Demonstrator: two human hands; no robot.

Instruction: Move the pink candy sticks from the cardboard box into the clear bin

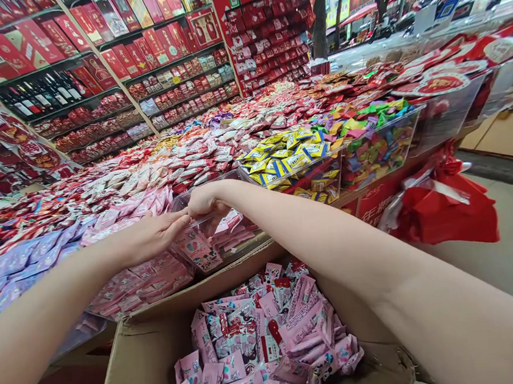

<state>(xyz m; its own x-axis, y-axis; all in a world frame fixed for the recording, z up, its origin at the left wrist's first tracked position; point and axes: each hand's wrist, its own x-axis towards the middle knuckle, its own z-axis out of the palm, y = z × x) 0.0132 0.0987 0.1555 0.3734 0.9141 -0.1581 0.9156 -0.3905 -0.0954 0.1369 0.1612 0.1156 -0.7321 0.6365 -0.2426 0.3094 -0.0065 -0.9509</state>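
My left hand [159, 232] reaches to the edge of the pink packets [139, 278], fingers stretched out and fingertips beside my right hand. My right hand [204, 201] is curled at the top edge of a clear plastic bin [238, 249]; what its fingers hold, if anything, is hidden. A few pink packets lie low in that bin. Below my forearms, an open cardboard box [149, 354] holds a heap of pink packets [268, 339] with some red and white ones among them.
Purple packets [26, 257] lie at the left. Right of my hands are clear bins of yellow packets [286, 154] and multicoloured sweets [372, 147]. A red bag [453, 206] hangs at the right. Shelves of red boxes [139, 53] stand behind the long display.
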